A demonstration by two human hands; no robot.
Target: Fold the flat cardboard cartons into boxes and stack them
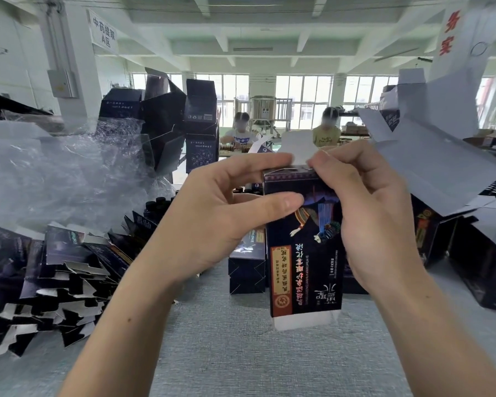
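Observation:
I hold a dark printed carton [304, 253] upright in front of me, its print upside down and a white flap hanging at its lower end. My left hand [218, 213] grips its left side, thumb across the front face and fingers over the top edge. My right hand [367, 213] grips the right side and pinches at the white top flap [297, 150]. A heap of flat dark cartons [49, 279] lies on the left of the table. Folded boxes [195, 121] are stacked behind, and one folded box [246, 270] lies just behind the held carton.
Crumpled clear plastic wrap [63, 173] is piled at the left. Open cartons with grey-white flaps [435, 156] rise at the right over dark boxes [481, 270]. Grey table cloth [229, 345] spreads below my hands. Two people sit at a far table [242, 133].

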